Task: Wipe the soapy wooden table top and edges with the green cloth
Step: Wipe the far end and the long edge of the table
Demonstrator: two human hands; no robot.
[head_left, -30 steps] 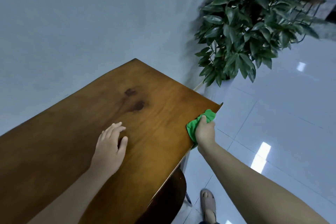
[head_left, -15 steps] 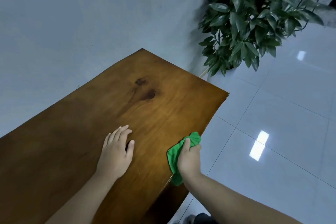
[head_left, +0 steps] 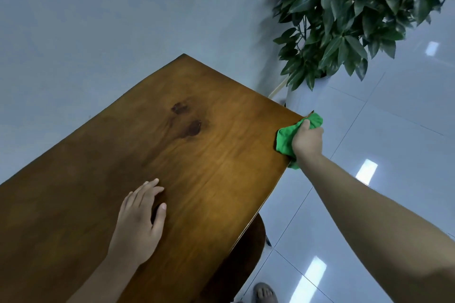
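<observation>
The wooden table top (head_left: 197, 167) fills the lower left, its grain glossy with two dark knots near the middle. My right hand (head_left: 307, 140) grips the bunched green cloth (head_left: 285, 139) and presses it against the table's right edge, just short of the far right corner. My left hand (head_left: 140, 219) lies flat on the top near the front, fingers spread, holding nothing. No soap suds are visible on the wood.
A leafy potted plant (head_left: 349, 15) in a white pot (head_left: 299, 98) stands just beyond the far right corner. A pale wall runs behind the table. Glossy white floor tiles (head_left: 369, 204) lie to the right. A dark round stool (head_left: 243, 253) sits under the edge; my foot (head_left: 264, 293) shows below.
My right hand slid the cloth back along the right edge toward me, then out again to the far corner. My left hand stayed flat on the top.
</observation>
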